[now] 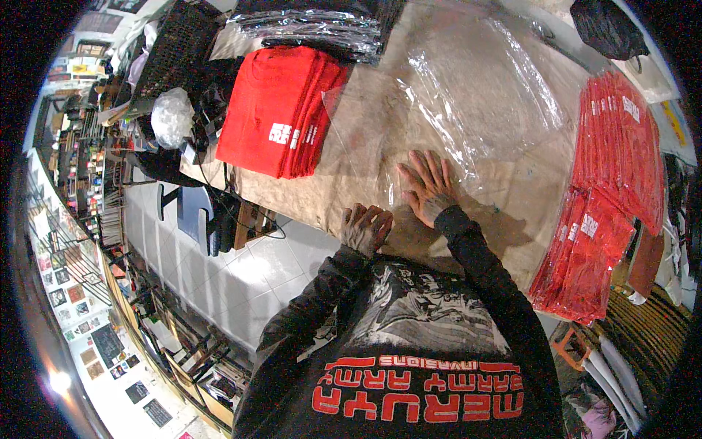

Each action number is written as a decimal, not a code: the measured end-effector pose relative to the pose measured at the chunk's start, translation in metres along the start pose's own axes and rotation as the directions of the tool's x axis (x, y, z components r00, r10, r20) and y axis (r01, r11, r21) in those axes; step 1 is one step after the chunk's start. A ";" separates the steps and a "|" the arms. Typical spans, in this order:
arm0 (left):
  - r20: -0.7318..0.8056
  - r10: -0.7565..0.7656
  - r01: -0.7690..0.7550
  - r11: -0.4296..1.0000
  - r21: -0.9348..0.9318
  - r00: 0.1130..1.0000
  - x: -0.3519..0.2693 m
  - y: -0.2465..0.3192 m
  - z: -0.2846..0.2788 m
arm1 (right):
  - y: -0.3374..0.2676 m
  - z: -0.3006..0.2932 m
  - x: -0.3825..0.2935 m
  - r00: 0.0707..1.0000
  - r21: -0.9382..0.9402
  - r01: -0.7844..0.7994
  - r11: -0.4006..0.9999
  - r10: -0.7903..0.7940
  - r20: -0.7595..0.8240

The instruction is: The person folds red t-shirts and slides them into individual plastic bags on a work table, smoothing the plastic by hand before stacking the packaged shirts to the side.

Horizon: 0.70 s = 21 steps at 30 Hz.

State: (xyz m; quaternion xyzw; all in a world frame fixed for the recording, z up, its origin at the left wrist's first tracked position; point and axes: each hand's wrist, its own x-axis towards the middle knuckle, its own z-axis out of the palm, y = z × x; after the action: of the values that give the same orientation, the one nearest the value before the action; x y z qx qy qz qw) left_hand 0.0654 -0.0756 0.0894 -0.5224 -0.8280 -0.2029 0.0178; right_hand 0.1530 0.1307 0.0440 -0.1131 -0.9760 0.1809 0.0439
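Observation:
A clear plastic bag (pixel 356 129) lies flat on the brown-covered table (pixel 290 197) before me. My right hand (pixel 428 186) rests palm down on the plastic, with its fingers spread and nothing held. Close to the table's front edge is my left hand (pixel 366 228), its fingers curled down at the near side of the bag; whether they pinch the plastic is hidden. Left of the bag sits a stack of folded red T-shirts (pixel 274 104) with white print. More clear plastic (pixel 439 104) with bright reflections stretches across the table beyond my hands.
Red shirts in clear bags (pixel 617 148) are piled along the right side, with another bagged pile (pixel 584 252) nearer me. Bagged black garments (pixel 312 27) lie at the back. A ball of clear plastic (pixel 173 118) stands at left, and a blue chair (pixel 194 214) is by the table.

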 end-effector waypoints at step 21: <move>0.039 0.189 -0.177 0.964 -0.200 0.981 -0.065 -0.070 0.023 | 0.007 -0.002 0.002 0.999 -0.022 0.043 0.999 -0.043 -0.017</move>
State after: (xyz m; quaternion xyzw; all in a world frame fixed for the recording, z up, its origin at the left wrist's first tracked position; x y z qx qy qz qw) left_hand 0.0379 -0.1497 0.0301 -0.6015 -0.7525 -0.2655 -0.0388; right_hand 0.1526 0.1383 0.0435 -0.0943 -0.9797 0.1681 0.0553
